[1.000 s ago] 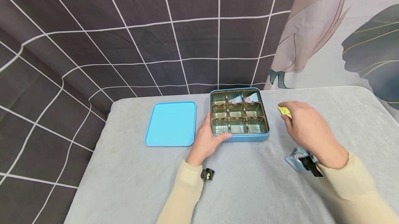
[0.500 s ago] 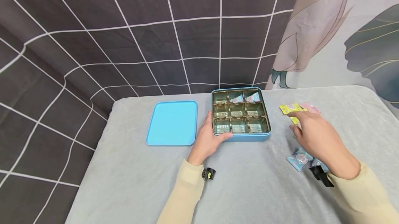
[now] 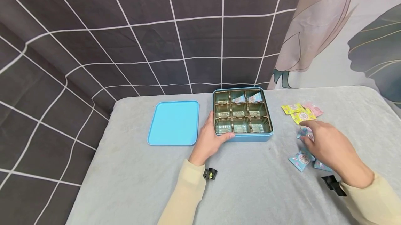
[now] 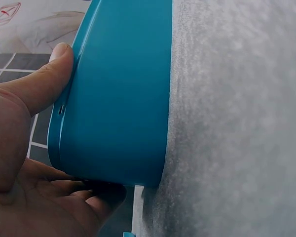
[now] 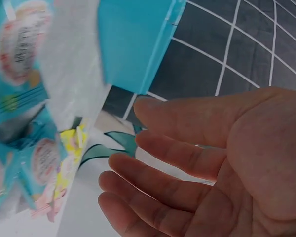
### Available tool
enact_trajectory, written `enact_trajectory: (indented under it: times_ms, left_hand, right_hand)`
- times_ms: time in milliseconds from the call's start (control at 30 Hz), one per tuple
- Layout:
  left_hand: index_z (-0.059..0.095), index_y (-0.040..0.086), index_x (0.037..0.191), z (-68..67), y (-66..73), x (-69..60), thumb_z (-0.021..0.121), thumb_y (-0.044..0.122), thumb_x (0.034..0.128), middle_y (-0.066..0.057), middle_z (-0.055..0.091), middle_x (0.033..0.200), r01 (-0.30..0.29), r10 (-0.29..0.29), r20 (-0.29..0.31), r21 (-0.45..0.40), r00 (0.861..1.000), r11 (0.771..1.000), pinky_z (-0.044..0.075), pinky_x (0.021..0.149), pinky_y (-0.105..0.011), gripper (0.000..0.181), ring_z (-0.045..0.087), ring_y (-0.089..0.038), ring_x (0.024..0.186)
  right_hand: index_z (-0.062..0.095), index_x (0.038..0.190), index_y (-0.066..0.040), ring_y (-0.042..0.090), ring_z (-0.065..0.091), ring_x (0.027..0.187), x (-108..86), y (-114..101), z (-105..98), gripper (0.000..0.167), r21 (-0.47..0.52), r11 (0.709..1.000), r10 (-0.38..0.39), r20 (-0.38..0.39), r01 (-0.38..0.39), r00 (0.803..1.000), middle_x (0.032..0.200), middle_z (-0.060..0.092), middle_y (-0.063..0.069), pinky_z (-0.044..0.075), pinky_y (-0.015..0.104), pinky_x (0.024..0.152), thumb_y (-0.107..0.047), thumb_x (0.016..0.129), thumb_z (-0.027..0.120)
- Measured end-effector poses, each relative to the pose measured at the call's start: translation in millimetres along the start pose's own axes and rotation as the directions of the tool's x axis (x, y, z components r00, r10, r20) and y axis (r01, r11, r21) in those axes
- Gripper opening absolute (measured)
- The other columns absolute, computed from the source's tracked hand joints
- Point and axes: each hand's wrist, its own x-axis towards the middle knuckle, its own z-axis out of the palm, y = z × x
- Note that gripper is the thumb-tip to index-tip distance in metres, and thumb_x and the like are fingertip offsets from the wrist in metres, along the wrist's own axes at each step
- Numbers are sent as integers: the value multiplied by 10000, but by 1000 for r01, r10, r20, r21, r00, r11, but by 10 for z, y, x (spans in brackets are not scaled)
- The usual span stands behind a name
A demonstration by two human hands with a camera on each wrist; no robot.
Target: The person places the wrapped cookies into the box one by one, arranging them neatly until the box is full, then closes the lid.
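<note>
My left hand (image 3: 207,143) grips the near left corner of an open blue tin (image 3: 252,138), thumb on the front rim and fingers along the side. A golden divided tray (image 3: 239,118) lines the tin. Two small blue-and-white wrapped packets (image 3: 255,97) lie in its back middle and back right compartments. My right hand (image 3: 333,146) hovers over loose packets at the right, fingers loosely bent; the right wrist view shows nothing held in it. Blue packets (image 3: 301,159) lie below and beside it, one partly hidden by the fingers. Beyond the fingertips lie yellow packets (image 3: 303,116).
A pink packet (image 3: 314,109) lies beside the yellow ones. The light blue lid (image 3: 173,123) lies flat to the left of the tin. A grey cloth (image 3: 131,183) covers the table, and a dark gridded curtain (image 3: 194,40) hangs behind it.
My right hand has let go of a yellow packet by the pink one and moved back toward me, over the blue packets. The left hand keeps its hold on the tin.
</note>
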Motion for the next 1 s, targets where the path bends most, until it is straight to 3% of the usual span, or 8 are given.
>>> enact_trajectory:
  times_ms: [300, 600, 1000]
  left_hand:
    - [150, 14, 1603, 5, -16, 6, 838, 442, 812, -179, 244, 1631, 1, -1, 0, 3, 1000, 1000, 282, 1182, -459, 1132, 264, -305, 1488]
    - [157, 16, 1602, -3, -9, 5, 832, 449, 816, -173, 247, 1633, -1, 1, -5, 2, 1000, 1000, 282, 1181, -467, 1124, 263, -305, 1489]
    - [155, 21, 1604, -5, -2, 11, 836, 437, 816, -166, 240, 1636, 6, -6, 0, -3, 1000, 1000, 281, 1183, -459, 1122, 255, -295, 1493]
  right_hand:
    - [562, 1251, 114, 531, 567, 1034, -87, 174, 16, 549, -11, 996, 86, 127, -85, 988, 1154, 612, 346, 445, 643, 804, -90, 796, 790]
    - [563, 1201, 146, 563, 556, 1015, -155, 281, 52, 562, -34, 991, 134, 152, -130, 979, 1137, 593, 386, 437, 657, 795, -114, 771, 815]
    - [566, 1194, 156, 543, 568, 969, -122, 354, 88, 554, -48, 992, 123, 168, -117, 978, 1074, 593, 373, 456, 646, 750, -99, 766, 810]
